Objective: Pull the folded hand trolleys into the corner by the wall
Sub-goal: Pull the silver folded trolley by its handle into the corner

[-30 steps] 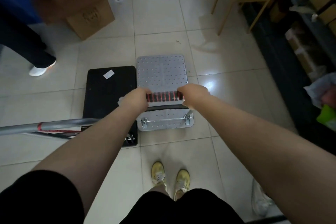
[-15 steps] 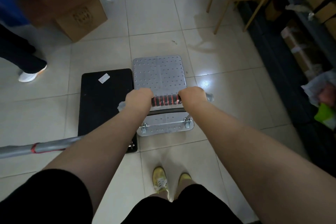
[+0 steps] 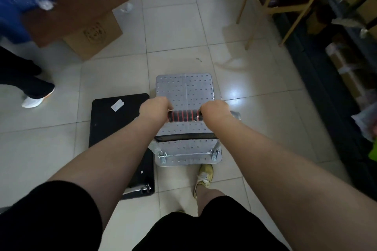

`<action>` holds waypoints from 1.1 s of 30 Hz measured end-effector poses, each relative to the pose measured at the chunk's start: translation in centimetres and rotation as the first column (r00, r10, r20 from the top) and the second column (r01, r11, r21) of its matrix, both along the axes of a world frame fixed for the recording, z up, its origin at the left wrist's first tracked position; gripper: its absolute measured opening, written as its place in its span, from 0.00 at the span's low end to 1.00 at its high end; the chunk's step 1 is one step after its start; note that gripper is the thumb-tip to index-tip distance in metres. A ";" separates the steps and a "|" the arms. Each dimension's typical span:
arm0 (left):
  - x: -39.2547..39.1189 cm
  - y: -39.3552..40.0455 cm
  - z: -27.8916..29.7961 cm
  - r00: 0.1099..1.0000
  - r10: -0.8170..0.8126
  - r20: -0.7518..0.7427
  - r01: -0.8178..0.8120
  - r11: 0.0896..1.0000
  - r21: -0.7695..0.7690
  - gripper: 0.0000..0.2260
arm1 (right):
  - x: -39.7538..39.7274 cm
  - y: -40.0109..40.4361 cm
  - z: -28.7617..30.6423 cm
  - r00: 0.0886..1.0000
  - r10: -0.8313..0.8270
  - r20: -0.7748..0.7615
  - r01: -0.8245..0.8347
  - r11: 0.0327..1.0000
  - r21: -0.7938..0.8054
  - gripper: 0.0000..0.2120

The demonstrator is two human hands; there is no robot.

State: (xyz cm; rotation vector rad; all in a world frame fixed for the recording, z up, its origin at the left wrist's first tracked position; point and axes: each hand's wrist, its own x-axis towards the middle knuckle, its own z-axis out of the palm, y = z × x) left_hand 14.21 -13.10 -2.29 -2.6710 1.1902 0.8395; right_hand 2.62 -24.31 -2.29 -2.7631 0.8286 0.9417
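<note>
A silver hand trolley (image 3: 184,89) with a perforated metal deck stands on the tiled floor in front of me. Its handle (image 3: 184,115) has a black grip with red rings. My left hand (image 3: 155,109) is closed on the handle's left end and my right hand (image 3: 215,110) on its right end. A black trolley (image 3: 114,122) lies flat on the floor just left of the silver one, with a white sticker on its deck; my left forearm covers part of it.
A cardboard box (image 3: 81,18) with an open flap sits at the back left. Another person's legs and white shoe (image 3: 35,99) stand at the left. A wooden-legged chair (image 3: 279,4) and dark shelving (image 3: 350,51) with boxes line the right side. My yellow shoe (image 3: 204,177) is behind the silver trolley.
The silver trolley and my hands have come closer to my feet. The grey pole at the lower left has left the view. My feet have shifted; only one shoe shows now.
</note>
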 end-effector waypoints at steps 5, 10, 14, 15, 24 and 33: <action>3.0 -4.2 0.1 0.997 0.058 0.042 -0.057 0.998 -0.014 0.09 | 4.0 -4.7 0.3 0.998 0.061 -0.005 -0.061 0.998 0.001 0.13; 7.5 -9.0 -0.3 0.997 0.076 0.012 -0.075 0.996 -0.043 0.10 | 8.9 -10.0 0.4 0.996 0.093 0.010 -0.093 0.996 -0.013 0.13; 11.8 -13.0 -0.2 0.996 0.086 0.010 -0.085 0.994 -0.064 0.12 | 13.2 -14.0 0.7 0.994 0.108 -0.001 -0.108 0.994 -0.015 0.13; 13.1 -14.0 -0.3 0.996 0.084 0.014 -0.083 0.994 -0.070 0.12 | 14.4 -14.9 0.5 0.994 0.112 0.004 -0.112 0.993 -0.025 0.13; 27.6 -23.3 -0.9 0.999 0.018 -0.030 -0.019 0.999 -0.040 0.11 | 27.7 -23.7 -0.6 1.000 0.018 0.003 -0.018 0.999 -0.036 0.13; 41.0 -32.9 -1.5 0.997 -0.068 0.023 0.070 0.992 -0.102 0.08 | 40.3 -33.2 0.3 1.000 -0.028 -0.002 0.028 0.999 -0.022 0.17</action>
